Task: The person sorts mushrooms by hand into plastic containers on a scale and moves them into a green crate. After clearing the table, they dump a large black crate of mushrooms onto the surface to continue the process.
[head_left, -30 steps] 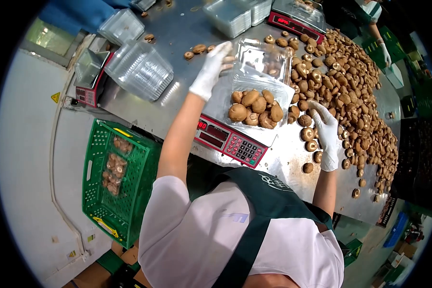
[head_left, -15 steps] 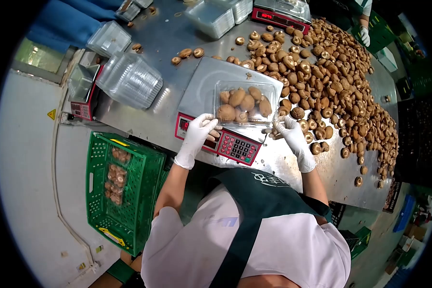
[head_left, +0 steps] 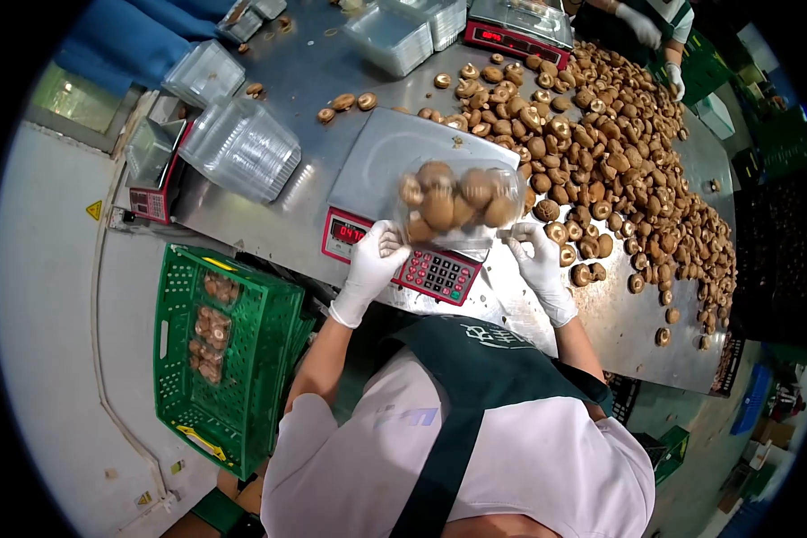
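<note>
- Clear box (head_left: 462,204) of brown mushrooms: over the near, right part of the scale (head_left: 394,152), its near edge by the keypad. Box is blurred; can't tell if its base touches the plate.
- Left hand (head_left: 372,269), white glove: at the box's near left corner, fingers curled in, pinch grip on the edge. Back of hand up, wrist near straight, forearm running up from the lower left.
- Right hand (head_left: 540,264), white glove: at the near right corner, thumb and fingers nearly closed on the edge. Hand angled inward, forearm coming up from the lower right.
- Elbows bent, hands roughly level, box between them.
- Scale display lit, red digits, just beyond the left hand.
- Loose mushroom pile (head_left: 610,161): right of the scale, spread along the table (head_left: 305,63).
- Stacked clear trays (head_left: 242,148): left of the scale.
- Green crate (head_left: 264,359): lower left, packed mushrooms inside.
- Co-worker's gloved hand (head_left: 638,25): far side, beyond the pile.
</note>
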Demonstrator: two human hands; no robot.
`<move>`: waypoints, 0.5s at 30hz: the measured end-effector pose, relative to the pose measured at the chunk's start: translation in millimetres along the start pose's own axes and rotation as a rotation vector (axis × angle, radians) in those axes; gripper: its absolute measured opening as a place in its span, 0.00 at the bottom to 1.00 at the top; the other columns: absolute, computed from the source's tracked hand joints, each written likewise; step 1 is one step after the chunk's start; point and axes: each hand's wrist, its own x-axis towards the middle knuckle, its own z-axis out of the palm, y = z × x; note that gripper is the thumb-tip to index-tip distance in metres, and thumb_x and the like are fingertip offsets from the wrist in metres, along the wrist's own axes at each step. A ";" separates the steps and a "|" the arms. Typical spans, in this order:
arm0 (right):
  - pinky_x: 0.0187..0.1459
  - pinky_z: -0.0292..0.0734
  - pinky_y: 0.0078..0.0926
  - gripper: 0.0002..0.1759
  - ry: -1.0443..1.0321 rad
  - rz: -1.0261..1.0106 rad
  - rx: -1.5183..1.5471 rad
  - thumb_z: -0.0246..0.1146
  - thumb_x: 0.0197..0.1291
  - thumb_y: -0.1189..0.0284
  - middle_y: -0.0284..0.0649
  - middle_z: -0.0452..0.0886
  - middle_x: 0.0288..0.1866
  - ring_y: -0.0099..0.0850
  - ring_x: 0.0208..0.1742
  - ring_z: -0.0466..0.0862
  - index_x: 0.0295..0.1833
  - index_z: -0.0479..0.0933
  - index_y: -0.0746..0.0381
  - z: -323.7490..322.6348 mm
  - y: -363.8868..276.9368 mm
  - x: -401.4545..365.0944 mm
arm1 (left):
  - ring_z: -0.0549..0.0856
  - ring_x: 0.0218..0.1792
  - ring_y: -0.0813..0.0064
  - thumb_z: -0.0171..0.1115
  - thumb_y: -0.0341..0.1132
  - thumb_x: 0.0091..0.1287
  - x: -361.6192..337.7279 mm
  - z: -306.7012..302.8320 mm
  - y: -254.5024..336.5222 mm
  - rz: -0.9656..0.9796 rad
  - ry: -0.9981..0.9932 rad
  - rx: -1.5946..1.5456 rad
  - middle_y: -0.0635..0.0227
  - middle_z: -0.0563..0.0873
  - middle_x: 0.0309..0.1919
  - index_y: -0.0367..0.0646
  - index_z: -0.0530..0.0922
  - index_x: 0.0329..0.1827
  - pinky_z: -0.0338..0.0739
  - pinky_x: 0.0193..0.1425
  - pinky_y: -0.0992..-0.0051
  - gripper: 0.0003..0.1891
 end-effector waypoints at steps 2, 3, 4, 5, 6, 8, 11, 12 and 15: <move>0.43 0.78 0.25 0.12 0.023 -0.438 -0.254 0.65 0.51 0.83 0.41 0.82 0.37 0.33 0.42 0.83 0.41 0.74 0.63 -9.6 -10.0 2.3 | 0.85 0.45 0.65 0.66 0.26 0.55 -12.2 3.2 37.6 0.109 0.010 0.480 0.61 0.84 0.42 0.36 0.72 0.48 0.78 0.52 0.70 0.18; 0.43 0.79 0.27 0.14 0.017 -0.513 -0.246 0.66 0.47 0.86 0.43 0.82 0.40 0.38 0.43 0.84 0.40 0.75 0.62 -9.8 -15.4 6.9 | 0.83 0.48 0.61 0.67 0.29 0.55 -16.3 7.0 39.0 0.211 0.058 0.449 0.59 0.83 0.46 0.37 0.72 0.49 0.76 0.55 0.68 0.19; 0.41 0.79 0.28 0.16 0.009 -0.572 -0.278 0.66 0.43 0.87 0.42 0.82 0.41 0.39 0.43 0.84 0.39 0.75 0.61 -10.2 -19.8 9.1 | 0.82 0.51 0.57 0.68 0.31 0.54 -18.8 9.0 39.0 0.316 0.110 0.418 0.57 0.82 0.50 0.37 0.71 0.50 0.75 0.57 0.67 0.21; 0.40 0.79 0.29 0.17 0.045 -0.650 -0.345 0.66 0.42 0.87 0.42 0.83 0.41 0.40 0.43 0.84 0.39 0.75 0.61 -9.4 -21.0 11.2 | 0.79 0.54 0.55 0.69 0.35 0.54 -16.3 4.5 24.0 0.483 0.143 0.569 0.54 0.79 0.57 0.38 0.71 0.51 0.74 0.57 0.66 0.23; 0.39 0.79 0.29 0.18 0.082 -0.732 -0.409 0.66 0.40 0.87 0.42 0.83 0.41 0.40 0.42 0.84 0.38 0.75 0.61 -7.8 -22.2 13.9 | 0.80 0.53 0.56 0.70 0.37 0.54 -21.1 2.3 29.4 0.605 0.178 0.699 0.54 0.78 0.58 0.39 0.70 0.51 0.74 0.55 0.65 0.24; 0.37 0.79 0.30 0.19 0.063 -0.801 -0.397 0.66 0.37 0.88 0.42 0.83 0.41 0.40 0.41 0.84 0.38 0.74 0.61 -0.3 -27.1 16.2 | 0.80 0.53 0.57 0.70 0.37 0.54 -29.9 -3.5 12.6 0.657 0.231 0.764 0.55 0.79 0.57 0.40 0.69 0.50 0.74 0.55 0.66 0.24; 0.35 0.79 0.30 0.20 0.038 -0.824 -0.347 0.66 0.38 0.89 0.43 0.82 0.39 0.40 0.37 0.83 0.39 0.74 0.61 15.1 -31.2 17.6 | 0.81 0.53 0.57 0.70 0.37 0.54 -45.8 -17.4 8.2 0.648 0.302 0.744 0.55 0.79 0.57 0.40 0.69 0.50 0.75 0.54 0.66 0.25; 0.35 0.79 0.30 0.20 0.014 -0.835 -0.330 0.66 0.38 0.89 0.43 0.82 0.39 0.40 0.37 0.83 0.39 0.74 0.61 20.5 -31.8 17.5 | 0.81 0.53 0.57 0.70 0.37 0.54 -52.7 -20.9 12.8 0.632 0.327 0.755 0.55 0.79 0.57 0.40 0.69 0.50 0.75 0.54 0.66 0.25; 0.38 0.77 0.28 0.20 -0.141 -0.725 -0.227 0.70 0.41 0.84 0.43 0.83 0.40 0.39 0.38 0.83 0.42 0.74 0.63 47.1 -37.3 19.7 | 0.80 0.55 0.56 0.72 0.36 0.52 -76.9 -36.9 26.3 0.530 0.385 0.625 0.53 0.79 0.57 0.40 0.68 0.52 0.76 0.57 0.66 0.28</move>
